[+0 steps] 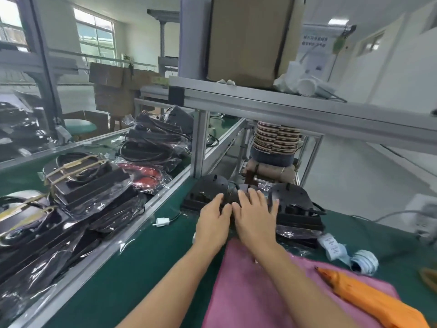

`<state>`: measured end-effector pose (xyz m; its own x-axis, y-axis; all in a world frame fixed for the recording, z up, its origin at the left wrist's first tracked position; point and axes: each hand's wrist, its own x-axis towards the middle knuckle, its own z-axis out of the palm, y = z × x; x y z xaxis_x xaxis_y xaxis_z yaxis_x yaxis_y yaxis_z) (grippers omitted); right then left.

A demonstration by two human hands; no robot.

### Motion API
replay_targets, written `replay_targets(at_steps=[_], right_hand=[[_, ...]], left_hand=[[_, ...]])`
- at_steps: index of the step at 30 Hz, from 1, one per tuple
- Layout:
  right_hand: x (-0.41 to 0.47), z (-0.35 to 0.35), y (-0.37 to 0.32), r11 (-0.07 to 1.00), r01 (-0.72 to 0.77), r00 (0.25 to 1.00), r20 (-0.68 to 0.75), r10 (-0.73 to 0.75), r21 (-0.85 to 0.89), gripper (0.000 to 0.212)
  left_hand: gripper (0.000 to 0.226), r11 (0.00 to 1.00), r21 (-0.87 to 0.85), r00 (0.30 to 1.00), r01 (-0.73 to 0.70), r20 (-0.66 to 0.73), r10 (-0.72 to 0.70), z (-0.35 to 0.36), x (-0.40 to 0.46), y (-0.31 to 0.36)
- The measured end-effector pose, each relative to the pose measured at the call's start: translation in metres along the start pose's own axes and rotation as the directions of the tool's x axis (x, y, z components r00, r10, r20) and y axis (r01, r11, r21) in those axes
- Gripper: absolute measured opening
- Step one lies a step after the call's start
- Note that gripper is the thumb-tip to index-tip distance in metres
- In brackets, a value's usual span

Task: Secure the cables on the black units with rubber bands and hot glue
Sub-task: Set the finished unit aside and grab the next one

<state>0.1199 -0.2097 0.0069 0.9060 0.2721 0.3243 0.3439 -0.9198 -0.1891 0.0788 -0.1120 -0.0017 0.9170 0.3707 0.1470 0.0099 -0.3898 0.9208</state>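
Both my hands are out in front on the green bench top (151,263), side by side and nearly touching. My left hand (211,222) lies flat, fingers straight & spread a bit, tips resting on the near edge of the left black unit (208,189). My right hand (254,213) is also flat w/ fingers straight & fanned, laid over the dark middle part between the left black unit & the right black unit (294,202). Neither hand grips anything that I can see; what's under the palms is hidden, can't tell if a cable is there.

The 2 units sit just past my fingertips, close together near the bench's far edge, by the metal post (199,143). A black cable (318,209) loops off the right unit's right side. A white plug (162,221) on a thin wire lies on the mat left of my left hand.

A pink cloth (248,287) lies under my right forearm, w/ an orange item (369,297) on it at right. White labels (332,246) lie crumpled right of the cloth.

On the left side, a stack of bagged black units (78,197) is piled up, some w/ tan rubber bands (71,168) round them. Overhead, a cardboard box (248,39) stands on the shelf (283,107).
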Motion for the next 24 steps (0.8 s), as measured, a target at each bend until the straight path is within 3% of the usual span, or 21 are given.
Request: replay_targets(at_steps=[5,12,15,18,21,24], right_hand=[[-0.005,-0.027,0.052,0.990,-0.091,0.984,-0.160,0.073,-0.107,0.040],[-0.012,-0.039,0.099,0.967,-0.234,0.969,-0.107,0.223,-0.104,0.044],[-0.012,-0.041,0.113,0.940,-0.342,0.936,-0.087,0.342,0.009,0.054],[-0.011,-0.040,0.127,0.856,-0.463,0.880,0.004,0.475,0.232,0.057],[-0.011,-0.035,0.134,0.729,-0.491,0.859,0.124,0.498,0.477,0.053],[-0.009,-0.033,0.130,0.632,-0.473,0.844,0.110,0.525,0.614,0.047]], left_hand=[[0.046,0.984,-0.166,0.990,0.060,0.133,-0.038,0.044,-0.006,0.024],[0.058,0.987,-0.081,0.958,0.136,0.264,-0.111,0.086,-0.005,0.051],[0.065,0.982,0.068,0.942,0.175,0.278,-0.188,0.097,0.000,0.057],[0.063,0.959,0.189,0.928,0.213,0.267,-0.259,0.105,0.007,0.064],[0.054,0.954,0.212,0.931,0.211,0.254,-0.263,0.110,0.007,0.067],[0.043,0.960,0.188,0.948,0.209,0.201,-0.246,0.113,0.006,0.063]])
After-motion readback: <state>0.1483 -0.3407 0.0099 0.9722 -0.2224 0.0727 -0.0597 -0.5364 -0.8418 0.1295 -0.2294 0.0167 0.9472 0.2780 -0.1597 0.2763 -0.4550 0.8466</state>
